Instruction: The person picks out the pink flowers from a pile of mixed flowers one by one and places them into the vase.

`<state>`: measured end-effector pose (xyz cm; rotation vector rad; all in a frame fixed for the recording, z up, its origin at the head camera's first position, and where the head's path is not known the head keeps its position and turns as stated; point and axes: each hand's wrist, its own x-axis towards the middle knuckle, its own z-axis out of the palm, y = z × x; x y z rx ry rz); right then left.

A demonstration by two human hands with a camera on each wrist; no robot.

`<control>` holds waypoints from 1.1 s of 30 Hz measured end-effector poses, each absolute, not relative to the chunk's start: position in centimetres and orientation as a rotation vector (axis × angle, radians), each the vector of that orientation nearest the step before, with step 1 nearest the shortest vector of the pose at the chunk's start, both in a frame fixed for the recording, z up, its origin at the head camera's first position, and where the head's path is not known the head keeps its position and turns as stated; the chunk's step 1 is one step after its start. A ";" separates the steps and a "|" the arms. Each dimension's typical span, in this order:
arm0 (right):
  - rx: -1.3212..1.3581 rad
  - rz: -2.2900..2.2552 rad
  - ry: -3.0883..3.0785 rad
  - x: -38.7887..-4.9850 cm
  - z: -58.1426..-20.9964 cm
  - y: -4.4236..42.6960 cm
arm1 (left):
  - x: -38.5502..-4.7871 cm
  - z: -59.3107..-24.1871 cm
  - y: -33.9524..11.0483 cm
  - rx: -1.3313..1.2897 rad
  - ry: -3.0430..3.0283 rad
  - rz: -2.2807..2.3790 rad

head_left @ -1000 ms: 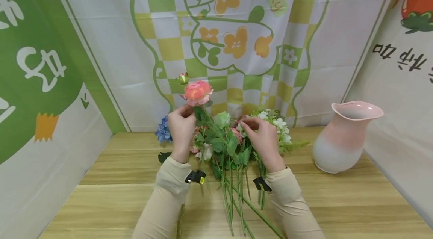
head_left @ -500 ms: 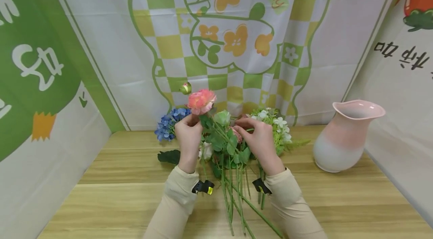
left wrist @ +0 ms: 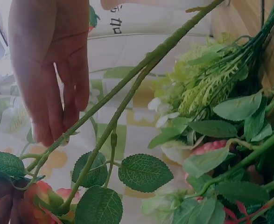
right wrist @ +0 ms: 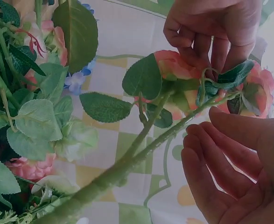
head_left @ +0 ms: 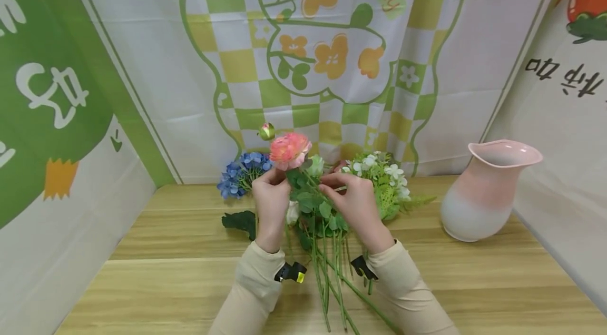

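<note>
A pink peony (head_left: 290, 149) on a long green stem (left wrist: 151, 60) stands raised above a heap of flowers. My left hand (head_left: 272, 197) pinches it just below the bloom, by a leaf and the upper stem; in the right wrist view the left hand's (right wrist: 216, 28) fingertips meet at that leaf (right wrist: 235, 74). My right hand (head_left: 353, 200) is at the stem's other side. In the right wrist view the right hand's (right wrist: 235, 168) thumb tip is close to the stem, its fingers loosely bent and apart from the thumb. Whether it touches the stem I cannot tell.
Blue hydrangea (head_left: 242, 173) lies left of the heap, white blossoms (head_left: 393, 174) with light greenery right. Several bare stems (head_left: 336, 282) point toward me on the wooden table (head_left: 189, 282). A pink and white vase (head_left: 488, 198) stands at right. Printed cloth (head_left: 327, 87) hangs behind.
My left hand has moved right and slightly down with the peony, uncovering more blue hydrangea. My right hand has shifted left, closer to the peony's stem.
</note>
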<state>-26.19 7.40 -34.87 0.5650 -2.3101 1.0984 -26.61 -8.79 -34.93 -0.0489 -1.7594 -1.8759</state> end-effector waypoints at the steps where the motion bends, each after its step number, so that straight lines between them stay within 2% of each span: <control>1: 0.567 1.094 -2.310 -26.2 -34.8 7.4 | -26.6 -34.9 -8.7 -0.060 -1.759 -1.867; 13: 0.545 1.059 -2.357 -25.9 -34.6 7.8 | -26.5 -34.6 -7.7 -0.071 -1.734 -1.955; 22: 0.545 1.038 -2.355 -26.1 -34.8 7.7 | -24.2 -32.6 -7.1 -0.063 -1.792 -1.934; 33: 0.550 1.017 -2.345 -26.3 -35.1 8.1 | -26.7 -36.0 -6.8 -0.060 -1.768 -1.838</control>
